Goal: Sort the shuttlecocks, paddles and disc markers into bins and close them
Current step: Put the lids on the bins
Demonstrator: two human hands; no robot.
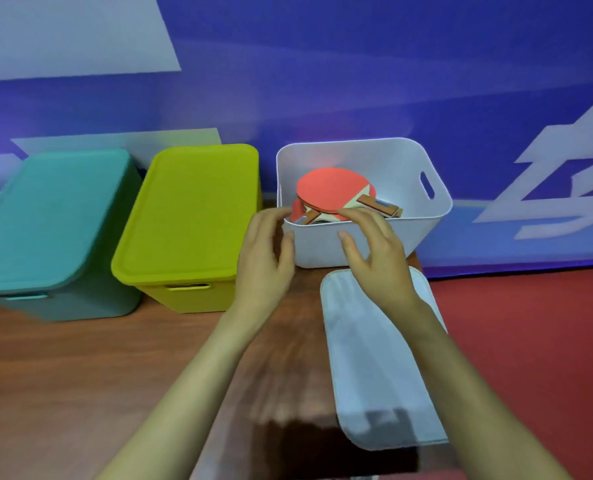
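An open white bin (409, 161) stands at the back right and holds red paddles (329, 192) with wooden handles. Its white lid (367, 358) lies flat on the table in front of it. My left hand (265, 258) hovers at the bin's near left corner with fingers spread and loosely bent, holding nothing. Just above the bin's near rim, my right hand (374, 251) has relaxed fingers, fingertips close to a paddle handle, and holds nothing. A teal bin (46, 230) and a yellow-green bin (191, 220) stand to the left, both with lids on.
The bins stand in a row on a brown wooden table (63, 375) against a blue wall banner (357, 81). A red floor (537, 341) lies beyond the table's right edge. The white lid overhangs that edge.
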